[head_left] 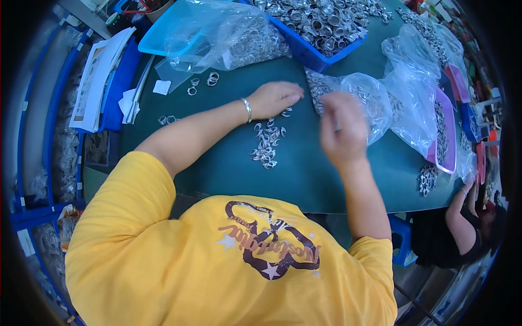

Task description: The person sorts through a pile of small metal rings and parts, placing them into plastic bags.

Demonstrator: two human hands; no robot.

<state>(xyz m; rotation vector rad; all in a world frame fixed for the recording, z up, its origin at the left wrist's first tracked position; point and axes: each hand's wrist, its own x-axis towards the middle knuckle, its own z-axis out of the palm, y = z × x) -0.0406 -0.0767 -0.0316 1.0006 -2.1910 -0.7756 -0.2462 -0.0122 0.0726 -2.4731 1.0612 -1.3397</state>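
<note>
A small heap of curved silvery metal pieces [266,142], some crescent-shaped, lies on the green table in front of me. Just beyond the heap is my left hand [276,100], its fingers pointing right and drawn together. Anything between those fingertips is hidden. A loose piece [286,112] lies right below them. My right hand [343,127] is raised on the right, smeared by motion, so its grip is unclear. Behind it sits a clear plastic bag [365,89] with many small metal parts inside.
A blue bin [315,58] heaped with metal rings and a light-blue tray [155,41] with a bag stand at the back. Several rings [213,79] lie left. A pink basket [447,155] and a ring cluster [427,180] lie right. A person in black [454,233] sits beyond.
</note>
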